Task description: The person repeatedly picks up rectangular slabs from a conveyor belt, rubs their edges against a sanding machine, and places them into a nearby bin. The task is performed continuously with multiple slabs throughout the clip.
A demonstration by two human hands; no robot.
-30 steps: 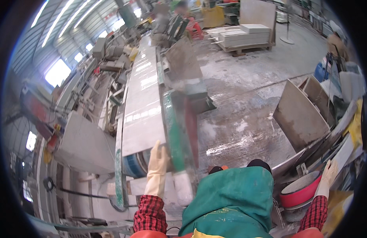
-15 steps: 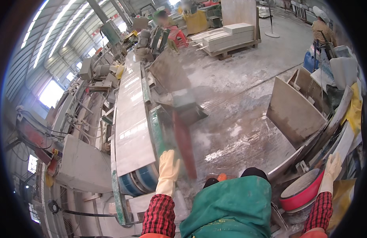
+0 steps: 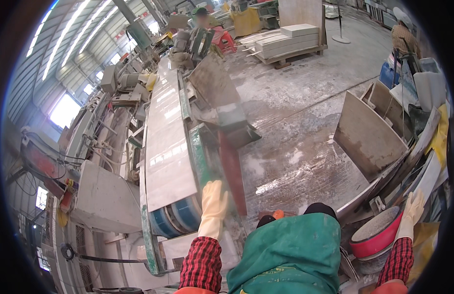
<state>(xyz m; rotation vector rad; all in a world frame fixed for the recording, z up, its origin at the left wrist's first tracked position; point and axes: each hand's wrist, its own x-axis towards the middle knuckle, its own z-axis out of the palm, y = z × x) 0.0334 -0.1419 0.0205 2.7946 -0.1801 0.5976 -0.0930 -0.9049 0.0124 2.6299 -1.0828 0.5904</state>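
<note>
My left hand (image 3: 214,209), in a cream rubber glove, lies with fingers stretched out at the green side frame (image 3: 202,152) of a long conveyor, holding nothing. Beside it, a pale, glossy stone slab (image 3: 169,161) stretches away along the belt. Its near end overhangs the blue-banded roller (image 3: 174,219). Over on the right, my right hand (image 3: 412,210), gloved the same way, has its fingers extended and nothing visible in them. It is nearest to a red-sided round tub-like thing (image 3: 377,242) with a grey top. Whether either hand presses on what is beneath it, I cannot tell.
A brown board (image 3: 368,137) leans among scraps and containers at right. A red panel (image 3: 232,171) stands beside the conveyor. Further off are a pallet of pale slabs (image 3: 290,46), a person (image 3: 403,36) in a hat and another person (image 3: 205,19) near machinery. The floor (image 3: 286,161) looks wet.
The whole view has shifted slightly, so the surroundings sit a little to the right. Both hands keep nearly the same places and poses.
</note>
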